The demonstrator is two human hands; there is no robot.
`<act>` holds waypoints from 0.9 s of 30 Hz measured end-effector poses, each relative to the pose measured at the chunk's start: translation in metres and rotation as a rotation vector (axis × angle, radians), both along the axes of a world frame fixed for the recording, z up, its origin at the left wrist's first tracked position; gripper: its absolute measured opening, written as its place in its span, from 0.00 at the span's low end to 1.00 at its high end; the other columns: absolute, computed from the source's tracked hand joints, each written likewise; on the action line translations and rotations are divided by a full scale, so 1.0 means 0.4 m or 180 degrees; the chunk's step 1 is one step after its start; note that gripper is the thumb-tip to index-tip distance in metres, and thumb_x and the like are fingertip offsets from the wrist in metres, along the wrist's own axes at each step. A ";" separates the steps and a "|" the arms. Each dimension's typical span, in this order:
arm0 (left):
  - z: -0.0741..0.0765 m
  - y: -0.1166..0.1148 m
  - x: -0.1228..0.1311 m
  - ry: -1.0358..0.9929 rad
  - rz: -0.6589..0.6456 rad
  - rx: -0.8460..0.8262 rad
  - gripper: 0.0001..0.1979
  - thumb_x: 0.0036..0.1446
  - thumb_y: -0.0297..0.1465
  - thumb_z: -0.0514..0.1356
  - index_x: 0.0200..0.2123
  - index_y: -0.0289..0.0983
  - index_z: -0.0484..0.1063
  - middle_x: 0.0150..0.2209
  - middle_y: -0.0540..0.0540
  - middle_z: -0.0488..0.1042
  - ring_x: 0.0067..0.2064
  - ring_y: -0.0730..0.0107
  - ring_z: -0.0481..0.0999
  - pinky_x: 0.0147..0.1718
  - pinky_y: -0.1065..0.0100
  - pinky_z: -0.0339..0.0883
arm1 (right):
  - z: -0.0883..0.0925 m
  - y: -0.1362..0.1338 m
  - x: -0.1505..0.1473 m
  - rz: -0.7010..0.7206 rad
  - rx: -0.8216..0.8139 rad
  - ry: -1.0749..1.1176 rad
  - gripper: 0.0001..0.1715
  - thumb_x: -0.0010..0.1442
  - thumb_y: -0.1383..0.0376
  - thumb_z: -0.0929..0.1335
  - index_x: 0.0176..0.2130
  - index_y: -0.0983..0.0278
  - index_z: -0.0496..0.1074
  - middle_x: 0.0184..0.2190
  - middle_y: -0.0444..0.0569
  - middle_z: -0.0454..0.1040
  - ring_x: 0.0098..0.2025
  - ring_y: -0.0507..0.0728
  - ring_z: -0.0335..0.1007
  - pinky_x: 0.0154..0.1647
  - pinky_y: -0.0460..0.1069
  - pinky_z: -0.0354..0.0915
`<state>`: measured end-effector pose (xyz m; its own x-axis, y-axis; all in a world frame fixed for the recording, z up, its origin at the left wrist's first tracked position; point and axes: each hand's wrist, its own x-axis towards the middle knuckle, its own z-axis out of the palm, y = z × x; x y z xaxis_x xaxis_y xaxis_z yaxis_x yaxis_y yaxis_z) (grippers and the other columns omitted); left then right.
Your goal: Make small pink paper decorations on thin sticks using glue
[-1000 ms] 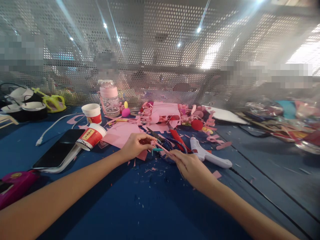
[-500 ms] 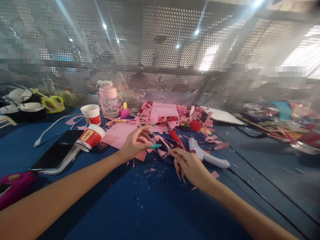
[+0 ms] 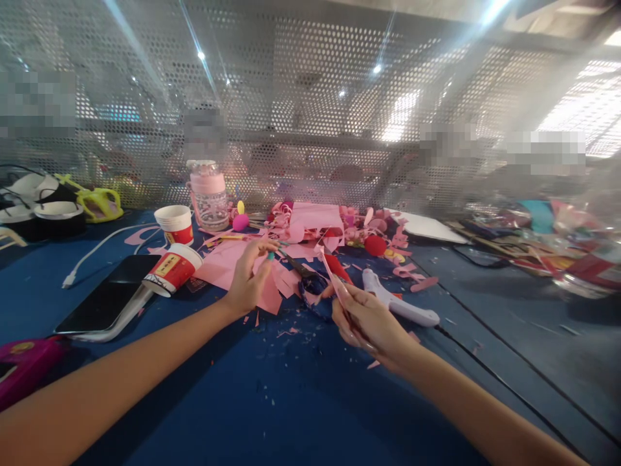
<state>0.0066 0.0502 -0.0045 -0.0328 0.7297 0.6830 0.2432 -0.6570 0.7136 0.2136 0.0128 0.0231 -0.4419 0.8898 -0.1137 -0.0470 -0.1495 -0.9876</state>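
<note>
Drawing back left of frame centre, the left hand [image 3: 245,282] grips a teal stick [image 3: 270,256], leaving the pink paper strip [image 3: 334,279] pinched in the right hand [image 3: 369,318] alone.

- One small teal object [image 3: 270,256] is counted.
- One dark-handled scissors pair [image 3: 305,273] is listed.
- One glue gun [image 3: 402,307] is recorded.
- At least two paper cups [image 3: 173,224] are noted.

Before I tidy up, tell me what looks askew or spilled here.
One paper cup lies tipped on its side by the phone, though the cup behind it stands upright. Pink scraps also litter the table.
</note>
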 end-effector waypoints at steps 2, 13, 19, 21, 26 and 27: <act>0.000 -0.007 0.002 0.0260 0.0084 0.0272 0.13 0.54 0.29 0.52 0.44 0.35 0.62 0.46 0.40 0.65 0.50 0.63 0.64 0.50 0.60 0.57 | -0.005 0.001 0.001 0.0183 -0.0308 0.0254 0.17 0.55 0.52 0.63 0.33 0.63 0.63 0.08 0.32 0.55 0.07 0.42 0.36 0.07 0.38 0.41; 0.004 -0.027 0.010 0.1193 0.0047 -0.0476 0.15 0.52 0.41 0.55 0.27 0.34 0.66 0.23 0.49 0.67 0.24 0.74 0.65 0.24 0.71 0.60 | -0.029 -0.007 -0.015 0.0544 -0.0691 0.0521 0.14 0.57 0.53 0.63 0.32 0.62 0.62 0.08 0.32 0.53 0.10 0.43 0.33 0.08 0.37 0.39; 0.013 -0.041 0.038 0.0333 -0.0526 -0.1034 0.17 0.48 0.38 0.60 0.37 0.32 0.70 0.29 0.45 0.74 0.28 0.72 0.72 0.28 0.71 0.67 | -0.033 -0.015 -0.031 0.0175 -0.0196 0.0165 0.18 0.58 0.51 0.60 0.34 0.63 0.63 0.10 0.32 0.56 0.07 0.41 0.38 0.08 0.38 0.43; 0.012 -0.046 0.043 0.0214 -0.0736 -0.1112 0.16 0.48 0.35 0.60 0.40 0.32 0.71 0.33 0.43 0.74 0.31 0.71 0.73 0.30 0.71 0.68 | -0.035 -0.015 -0.033 -0.0021 0.0023 0.0042 0.18 0.58 0.51 0.61 0.34 0.64 0.63 0.10 0.32 0.56 0.07 0.41 0.40 0.07 0.38 0.44; 0.001 -0.048 0.051 -0.0145 -0.1160 -0.1318 0.17 0.51 0.33 0.57 0.44 0.33 0.71 0.42 0.40 0.74 0.41 0.65 0.73 0.39 0.66 0.68 | -0.043 -0.017 -0.033 -0.0191 0.0338 -0.0284 0.19 0.57 0.50 0.60 0.34 0.63 0.62 0.11 0.33 0.58 0.06 0.42 0.45 0.05 0.38 0.43; -0.001 -0.047 0.052 -0.0223 -0.1263 -0.1323 0.17 0.51 0.33 0.57 0.44 0.33 0.71 0.44 0.40 0.73 0.43 0.64 0.73 0.41 0.65 0.67 | -0.044 -0.018 -0.033 -0.0198 0.0352 -0.0318 0.19 0.57 0.50 0.60 0.33 0.63 0.61 0.11 0.33 0.58 0.06 0.42 0.45 0.05 0.38 0.44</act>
<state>0.0274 0.0312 -0.0049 0.2633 0.9019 0.3423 -0.0218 -0.3492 0.9368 0.2003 0.0057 0.0057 -0.3768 0.9247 -0.0540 0.0464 -0.0394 -0.9981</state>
